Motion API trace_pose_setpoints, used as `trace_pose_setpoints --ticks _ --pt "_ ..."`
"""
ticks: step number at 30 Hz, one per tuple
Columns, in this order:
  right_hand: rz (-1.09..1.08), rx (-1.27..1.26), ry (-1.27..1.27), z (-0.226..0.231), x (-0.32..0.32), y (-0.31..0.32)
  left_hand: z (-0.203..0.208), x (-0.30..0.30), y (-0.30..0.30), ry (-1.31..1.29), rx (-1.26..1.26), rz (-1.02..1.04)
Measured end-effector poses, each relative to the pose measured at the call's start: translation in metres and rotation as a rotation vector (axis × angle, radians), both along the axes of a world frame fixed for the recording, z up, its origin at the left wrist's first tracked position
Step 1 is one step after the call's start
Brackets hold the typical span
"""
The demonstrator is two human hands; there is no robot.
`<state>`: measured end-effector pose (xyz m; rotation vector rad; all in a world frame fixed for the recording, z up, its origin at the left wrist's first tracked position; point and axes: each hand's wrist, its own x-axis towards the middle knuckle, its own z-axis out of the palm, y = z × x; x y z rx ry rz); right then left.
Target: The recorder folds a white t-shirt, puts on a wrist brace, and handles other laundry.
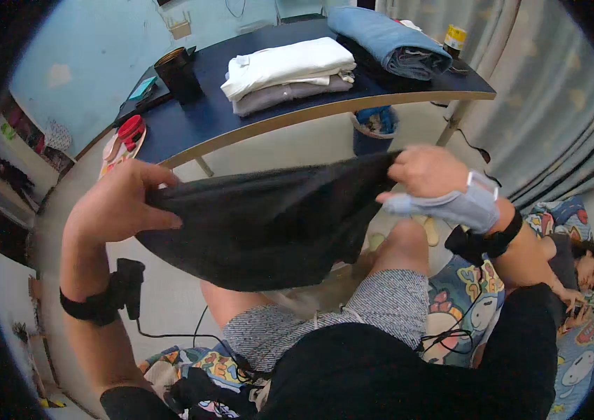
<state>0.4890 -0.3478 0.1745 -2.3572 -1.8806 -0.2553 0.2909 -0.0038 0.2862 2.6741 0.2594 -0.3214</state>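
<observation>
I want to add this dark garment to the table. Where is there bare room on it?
Bare tabletop lies between the black cup and the white-and-grey folded stack, along the front edge. The far right is crowded by the folded blue garment and a yellow tin.

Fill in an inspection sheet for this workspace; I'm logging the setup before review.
Surface: dark blue table with a light edge, beyond the knees.
Job's things: dark cloth stretched between both hands.
Clutter: folded white and grey clothes, folded blue garment, dark cup, yellow tin.
Hands: left hand and right hand each pinch an upper corner of the cloth; the right wears a grey wrist brace.
Cables: black cable runs from the left wrist band.
Surroundings: curtain, cartoon-print bedding, another person lying at right.
</observation>
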Motion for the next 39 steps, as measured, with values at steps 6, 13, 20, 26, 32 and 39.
trace_pose_setpoints --ticks 6,13,20,26,32,39 --pt "-0.017 0.057 -0.224 0.065 0.003 -0.019 -0.014 -0.013 0.048 -0.192 0.032 0.104" --pt "-0.152 -0.002 -0.019 0.085 0.011 -0.037 -0.014 -0.01 0.046 -0.267 -0.062 0.108" --pt "0.208 0.212 -0.025 0.103 -0.009 -0.03 -0.024 0.006 0.007 -0.17 0.066 0.105" --pt "0.234 0.29 0.197 0.11 -0.013 -0.019 -0.069 0.03 -0.033 -0.565 0.203 -0.106" --pt "0.325 0.292 0.565 0.116 -0.022 -0.006 -0.149 0.05 -0.134 -0.42 -0.663 -0.538" --pt "0.001 0.396 0.773 0.089 0.002 -0.037 -0.12 0.045 -0.112 0.15 -0.911 -0.362"
